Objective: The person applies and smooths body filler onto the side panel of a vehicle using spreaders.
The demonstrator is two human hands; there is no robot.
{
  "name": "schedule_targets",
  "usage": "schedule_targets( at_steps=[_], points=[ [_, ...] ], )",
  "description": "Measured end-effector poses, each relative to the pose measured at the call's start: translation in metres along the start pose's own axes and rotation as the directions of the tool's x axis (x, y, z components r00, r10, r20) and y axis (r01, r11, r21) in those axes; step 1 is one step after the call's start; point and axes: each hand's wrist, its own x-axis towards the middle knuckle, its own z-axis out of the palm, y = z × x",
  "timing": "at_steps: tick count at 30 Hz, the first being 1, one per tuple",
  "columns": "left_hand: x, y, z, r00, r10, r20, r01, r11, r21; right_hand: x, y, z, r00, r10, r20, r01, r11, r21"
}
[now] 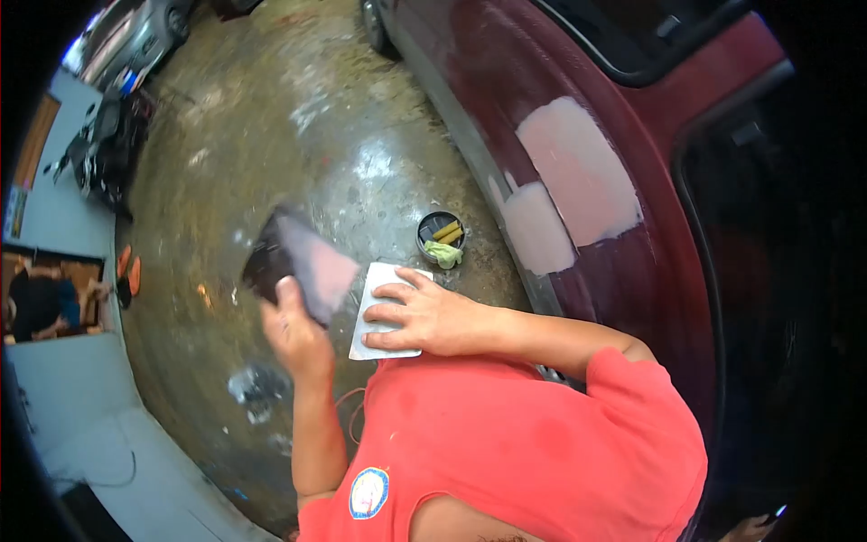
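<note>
My left hand (302,339) grips the lower edge of a dark flat sheet (278,248), its thumb on the near side. Motion blurs the sheet, and a pale pink patch covers its right part. Beside it, my right hand (420,316) presses a white flat rectangular piece (375,312) close to my red shirt, fingers spread over its face. Beyond the right hand, a round black bowl (421,237) stands on the floor with yellow blocks and a pale green cloth (443,254) in it.
A dark red vehicle (664,298) stands along my right, with pale pink filler patches (578,172) on its side. The concrete floor (208,181) looks wet and stained. A motorcycle (108,154), orange footwear (135,275) and a person (45,298) in a doorway are at the left.
</note>
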Motion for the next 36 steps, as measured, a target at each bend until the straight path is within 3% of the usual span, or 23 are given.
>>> schedule_targets(
  at_steps=[2, 3, 5, 6, 8, 10, 12, 16, 18, 19, 20, 22, 23, 25, 26, 28, 30, 31, 32, 33, 34, 36],
  points=[
    [0.01, 0.018, -0.002, 0.969, 0.231, -0.084, -0.236, 0.97, -0.054, 0.004, 0.006, -0.007, 0.993, 0.081, -0.084, -0.075, 0.995, 0.071],
    [0.018, 0.016, -0.006, 0.977, 0.208, -0.057, -0.212, 0.974, -0.081, 0.007, 0.011, -0.01, 0.986, 0.116, -0.122, -0.102, 0.988, 0.112],
    [0.037, 0.006, -0.014, 0.988, 0.155, 0.014, -0.152, 0.981, -0.119, 0.026, 0.014, -0.032, 0.944, 0.046, -0.328, 0.035, 0.971, 0.238],
    [0.037, 0.009, -0.004, 0.999, 0.034, 0.018, -0.029, 0.969, -0.247, 0.034, 0.012, -0.041, 0.924, 0.011, -0.382, 0.085, 0.969, 0.231],
    [0.048, -0.009, -0.003, 0.983, -0.163, 0.087, 0.182, 0.94, -0.289, 0.051, 0.014, -0.05, 0.878, -0.058, -0.475, 0.205, 0.942, 0.265],
    [0.064, -0.027, -0.006, 0.93, -0.358, 0.082, 0.364, 0.867, -0.34, 0.057, 0.019, -0.048, 0.911, -0.082, -0.404, 0.181, 0.96, 0.213],
    [0.083, -0.033, 0.001, 0.897, -0.424, 0.126, 0.438, 0.816, -0.378, 0.065, 0.046, -0.033, 0.905, -0.02, -0.424, 0.12, 0.97, 0.211],
    [0.133, -0.026, 0.027, 0.885, -0.445, 0.135, 0.456, 0.774, -0.44, 0.071, 0.131, 0.004, 0.896, 0.164, -0.413, -0.052, 0.962, 0.27],
    [0.176, -0.045, 0.006, 0.867, -0.466, 0.179, 0.493, 0.743, -0.452, 0.073, 0.175, 0.014, 0.906, 0.239, -0.35, -0.206, 0.97, 0.129],
    [0.19, -0.024, 0.019, 0.883, -0.468, 0.033, 0.422, 0.762, -0.492, 0.073, 0.195, 0.023, 0.901, 0.301, -0.312, -0.278, 0.953, 0.118],
    [0.214, -0.027, -0.003, 0.913, -0.287, 0.291, 0.406, 0.72, -0.563, 0.075, 0.211, 0.033, 0.883, 0.384, -0.269, -0.332, 0.917, 0.22],
    [0.243, 0.003, 0.019, 0.961, -0.276, 0.023, 0.236, 0.773, -0.588, 0.085, 0.235, 0.041, 0.833, 0.529, -0.16, -0.432, 0.804, 0.408],
    [0.257, 0.008, 0.023, 0.966, -0.247, 0.076, 0.241, 0.756, -0.608, 0.092, 0.243, 0.043, 0.806, 0.541, -0.239, -0.396, 0.794, 0.461],
    [0.282, 0.012, 0.03, 0.964, -0.193, 0.185, 0.267, 0.714, -0.648, 0.112, 0.254, 0.043, 0.684, 0.702, -0.197, -0.39, 0.581, 0.715],
    [0.295, 0.008, 0.035, 0.944, -0.244, 0.224, 0.33, 0.718, -0.613, 0.123, 0.263, 0.041, 0.62, 0.766, -0.17, -0.353, 0.466, 0.811],
    [0.323, -0.011, 0.041, 0.895, -0.332, 0.299, 0.445, 0.723, -0.528, 0.136, 0.286, 0.052, 0.377, 0.926, -0.02, -0.339, 0.158, 0.927],
    [0.358, -0.041, 0.053, 0.802, -0.37, 0.469, 0.581, 0.669, -0.464, 0.146, 0.304, 0.067, 0.158, 0.971, 0.178, -0.208, -0.144, 0.968],
    [0.372, -0.051, 0.069, 0.779, -0.373, 0.504, 0.591, 0.706, -0.391, 0.143, 0.328, 0.105, 0.17, 0.985, 0.011, -0.002, -0.011, 1.0],
    [0.386, -0.057, 0.087, 0.754, -0.377, 0.539, 0.594, 0.741, -0.314, 0.136, 0.338, 0.116, 0.114, 0.994, -0.001, 0.062, -0.007, 0.998],
    [0.396, -0.06, 0.108, 0.751, -0.365, 0.55, 0.568, 0.782, -0.258, 0.129, 0.331, 0.105, 0.018, 0.998, -0.059, 0.12, 0.057, 0.991],
    [0.404, -0.06, 0.13, 0.755, -0.346, 0.557, 0.533, 0.819, -0.214, 0.128, 0.318, 0.086, -0.156, 0.988, -0.024, 0.154, 0.048, 0.987],
    [0.414, -0.05, 0.166, 0.653, -0.292, 0.699, 0.527, 0.838, -0.143, 0.11, 0.306, 0.081, -0.345, 0.909, -0.232, -0.094, 0.212, 0.973]
  ],
)
